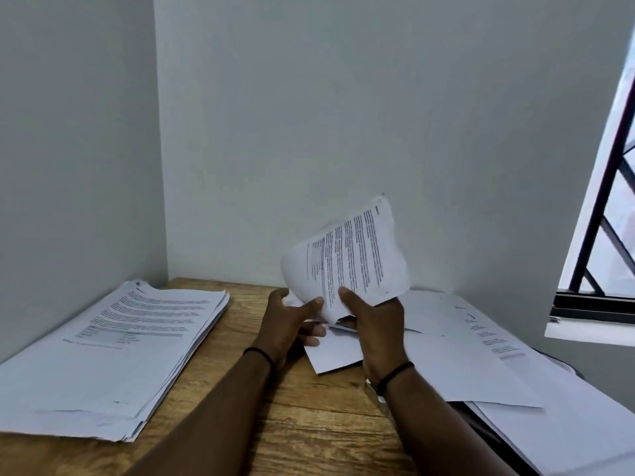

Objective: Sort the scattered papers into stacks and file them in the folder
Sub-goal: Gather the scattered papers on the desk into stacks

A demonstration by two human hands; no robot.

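A printed sheet point(357, 255) stands raised and curled above the wooden table point(295, 417), its text facing me. My left hand point(292, 321) pinches its lower left edge, and my right hand point(371, 321) grips its lower edge with the thumb on the printed side. A thick stack of printed papers point(113, 352) lies squared on the table's left. Loose scattered sheets point(488, 369) overlap on the right, some blank side up. A dark edge peeks from under the loose sheets at the right; I cannot tell whether it is the folder.
Grey walls meet in a corner just behind the table. A window point(604, 218) with dark bars stands open at the right, its sill above the loose sheets. Bare wood shows between the stack and the loose sheets.
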